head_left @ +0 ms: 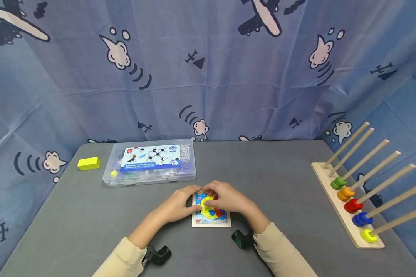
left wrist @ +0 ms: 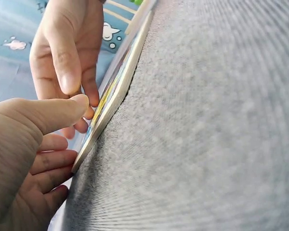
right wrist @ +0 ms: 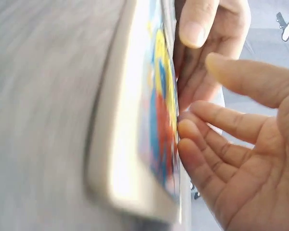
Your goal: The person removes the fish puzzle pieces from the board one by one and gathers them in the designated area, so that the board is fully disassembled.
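A small wooden puzzle board [head_left: 211, 225] lies flat on the grey table, with a yellow, red and blue fish picture [head_left: 208, 212] inside its pale frame. At the board's left side is my left hand [head_left: 176, 206]; in the left wrist view its fingers [left wrist: 53, 161] lie along the edge while the thumb stands over the picture. My right hand [head_left: 228, 198] reaches over from the right. Its fingertips [right wrist: 185, 130] rest at the picture surface in the right wrist view, the thumb held apart from them. Both hands partly cover the board's upper half in the head view.
Behind the hands to the left lies a clear plastic case [head_left: 149, 179] labelled as a molecular model kit, with a yellow block [head_left: 88, 163] beside it. A wooden peg stand [head_left: 344, 219] with coloured rings occupies the right side. A patterned blue curtain [head_left: 228, 96] hangs behind the table.
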A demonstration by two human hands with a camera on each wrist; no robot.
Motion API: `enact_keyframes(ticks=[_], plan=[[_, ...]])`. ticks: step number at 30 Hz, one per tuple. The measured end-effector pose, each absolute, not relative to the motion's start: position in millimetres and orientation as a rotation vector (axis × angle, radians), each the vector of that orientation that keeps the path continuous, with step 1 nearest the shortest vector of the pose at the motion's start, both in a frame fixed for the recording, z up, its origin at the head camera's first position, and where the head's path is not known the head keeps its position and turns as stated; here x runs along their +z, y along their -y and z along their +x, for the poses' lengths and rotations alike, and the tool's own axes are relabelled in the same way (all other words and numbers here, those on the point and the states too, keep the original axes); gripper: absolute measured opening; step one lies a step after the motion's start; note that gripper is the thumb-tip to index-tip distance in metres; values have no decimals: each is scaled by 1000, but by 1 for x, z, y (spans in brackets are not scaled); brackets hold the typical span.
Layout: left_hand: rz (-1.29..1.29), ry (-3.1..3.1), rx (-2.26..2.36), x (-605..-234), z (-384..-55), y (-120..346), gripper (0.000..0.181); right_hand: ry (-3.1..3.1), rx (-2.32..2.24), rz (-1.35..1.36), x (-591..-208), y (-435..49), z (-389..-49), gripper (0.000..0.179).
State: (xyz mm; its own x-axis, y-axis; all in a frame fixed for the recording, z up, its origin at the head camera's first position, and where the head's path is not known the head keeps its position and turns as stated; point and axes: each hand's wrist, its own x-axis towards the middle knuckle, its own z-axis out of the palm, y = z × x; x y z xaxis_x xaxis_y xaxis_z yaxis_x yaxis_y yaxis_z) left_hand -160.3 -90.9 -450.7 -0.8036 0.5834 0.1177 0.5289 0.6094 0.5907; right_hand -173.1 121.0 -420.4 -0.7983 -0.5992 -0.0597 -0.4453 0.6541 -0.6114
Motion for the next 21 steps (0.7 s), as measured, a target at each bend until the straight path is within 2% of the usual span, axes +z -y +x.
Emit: enact_keyframes(ticks=[6, 21], plan=[[923, -2709, 1019, -465, -161, 93, 59, -2605, -917, -835, -429, -119, -175, 33], [940, -2745, 1009, -466, -161, 97, 60, -2688, -944, -891, -445, -113, -176, 27]])
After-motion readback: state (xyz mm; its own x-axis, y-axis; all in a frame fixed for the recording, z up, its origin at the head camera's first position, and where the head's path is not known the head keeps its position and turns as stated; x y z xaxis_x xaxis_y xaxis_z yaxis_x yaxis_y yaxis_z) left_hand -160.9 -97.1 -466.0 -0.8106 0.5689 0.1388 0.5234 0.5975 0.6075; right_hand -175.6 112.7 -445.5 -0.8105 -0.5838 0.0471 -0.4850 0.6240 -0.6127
